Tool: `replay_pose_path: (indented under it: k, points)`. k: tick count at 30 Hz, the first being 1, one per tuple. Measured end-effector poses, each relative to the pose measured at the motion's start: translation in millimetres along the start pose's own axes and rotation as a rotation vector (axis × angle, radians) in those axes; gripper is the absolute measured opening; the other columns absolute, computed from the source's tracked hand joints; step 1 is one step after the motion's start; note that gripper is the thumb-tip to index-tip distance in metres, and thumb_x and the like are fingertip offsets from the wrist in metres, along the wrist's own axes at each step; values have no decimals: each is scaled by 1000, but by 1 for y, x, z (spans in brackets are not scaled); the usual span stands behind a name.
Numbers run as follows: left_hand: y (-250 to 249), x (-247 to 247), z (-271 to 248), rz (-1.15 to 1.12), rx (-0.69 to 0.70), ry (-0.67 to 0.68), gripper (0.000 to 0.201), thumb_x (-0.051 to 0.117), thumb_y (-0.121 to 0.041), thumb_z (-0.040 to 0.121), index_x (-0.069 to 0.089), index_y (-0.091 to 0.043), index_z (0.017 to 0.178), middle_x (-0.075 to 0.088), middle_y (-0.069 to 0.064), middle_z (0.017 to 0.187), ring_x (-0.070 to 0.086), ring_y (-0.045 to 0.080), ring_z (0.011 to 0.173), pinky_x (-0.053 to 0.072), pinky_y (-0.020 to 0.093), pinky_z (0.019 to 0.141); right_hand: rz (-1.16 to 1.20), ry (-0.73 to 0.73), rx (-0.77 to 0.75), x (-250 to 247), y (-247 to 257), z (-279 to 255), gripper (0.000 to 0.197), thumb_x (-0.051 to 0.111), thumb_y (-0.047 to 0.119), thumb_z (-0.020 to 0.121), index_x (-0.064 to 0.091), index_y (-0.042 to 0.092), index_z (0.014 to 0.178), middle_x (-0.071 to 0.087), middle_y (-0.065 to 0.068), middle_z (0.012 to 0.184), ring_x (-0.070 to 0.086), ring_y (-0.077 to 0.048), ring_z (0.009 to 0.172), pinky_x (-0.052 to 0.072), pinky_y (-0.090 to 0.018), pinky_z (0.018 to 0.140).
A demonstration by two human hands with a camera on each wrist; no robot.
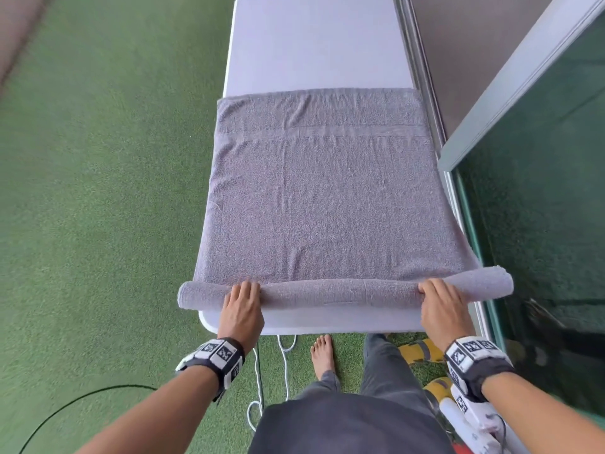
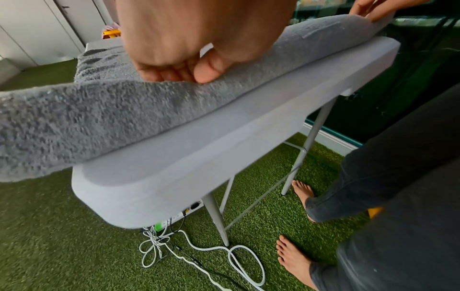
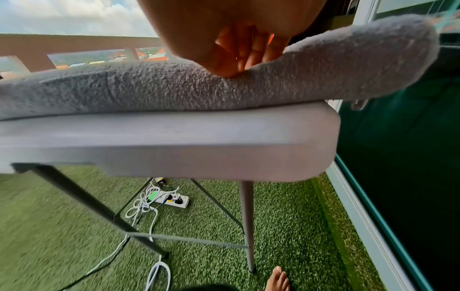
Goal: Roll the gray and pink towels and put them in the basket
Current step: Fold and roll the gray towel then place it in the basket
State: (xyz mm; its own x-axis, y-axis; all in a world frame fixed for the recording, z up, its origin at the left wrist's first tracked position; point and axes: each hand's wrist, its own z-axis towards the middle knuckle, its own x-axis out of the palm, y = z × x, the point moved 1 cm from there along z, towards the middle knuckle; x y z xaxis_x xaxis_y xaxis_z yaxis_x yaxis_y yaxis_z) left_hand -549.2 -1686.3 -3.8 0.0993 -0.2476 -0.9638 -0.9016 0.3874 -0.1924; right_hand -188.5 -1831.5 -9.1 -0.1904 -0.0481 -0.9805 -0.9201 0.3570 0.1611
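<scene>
A gray towel [image 1: 327,198] lies spread flat along a white folding worktop [image 1: 314,44], its near edge already curled into a thin roll [image 1: 340,291] at the worktop's front edge. The roll's ends overhang both sides. The left hand [image 1: 243,306] and right hand [image 1: 442,304] each sit on the roll near its ends, fingers curled over the top and thumbs tucked in, grasping the cloth. Rolling appears to have just begun. The next move likely calls for pushing both hands forward evenly, keeping the roll tight and straight. Neither the pink towel nor the basket is visible. Green artificial turf [image 1: 98,191] lies beneath.
</scene>
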Motion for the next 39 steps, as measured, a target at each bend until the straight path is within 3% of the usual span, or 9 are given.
replay_pose_path:
  k: [4,11,17,24,29,31,34,37,39]
  points:
    - [-4,8,-23,45,66,8,55,64,7,65,54,2,119,61,18,113,59,32,105,47,48,98,-28,27,-46,6,-9,-13,53,69,0,69,59,3,120,60,-11,122,55,-29,111,46,-47,98]
    - [-7,-4,-6,47,99,16,39,60,11,64,59,-5,99,62,8,90,59,23,81,55,40,79,-21,64,-90,4,-15,6,46,66,-5,71,64,4,116,66,-9,115,59,-27,107,46,-46,99]
    - [0,7,-32,69,121,57,62,77,8,49,59,-4,107,65,10,98,62,25,87,55,40,84,-16,55,-89,13,-18,-27,45,65,-6,75,64,5,118,65,-7,116,58,-26,110,46,-45,101]
    - [12,-4,-29,7,173,119,45,61,11,61,64,-8,102,66,3,90,60,19,80,55,38,77,-80,98,-36,1,-11,-34,41,65,0,75,67,13,114,67,0,110,61,-22,103,48,-43,89]
    - [16,-8,6,-2,143,205,33,43,2,90,56,-12,116,61,1,107,53,16,96,44,32,94,-36,212,68,-6,-8,2,42,56,9,86,59,27,124,61,6,110,54,-17,103,39,-36,92]
    - [10,-10,17,-18,82,147,31,51,4,83,58,-12,108,60,2,101,53,18,90,47,36,87,0,153,93,-10,-2,14,39,65,2,76,61,28,105,53,5,92,51,-19,87,40,-34,78]
    - [4,-12,22,8,21,53,37,62,13,63,56,-14,88,54,1,82,44,16,72,45,32,70,-46,70,37,-10,5,18,45,70,-11,59,45,24,75,39,6,75,39,-18,69,32,-31,63]
    - [0,-6,15,-32,30,18,32,58,16,64,54,-9,84,53,3,77,37,14,68,52,37,62,-35,48,14,-5,5,4,39,69,-7,63,48,21,79,49,2,77,46,-21,70,41,-35,62]
    - [-2,-1,4,-41,16,5,31,57,10,68,54,-8,93,54,4,84,42,16,72,53,36,67,-53,24,13,-2,1,-11,33,69,5,68,57,17,96,58,0,93,53,-21,83,48,-39,75]
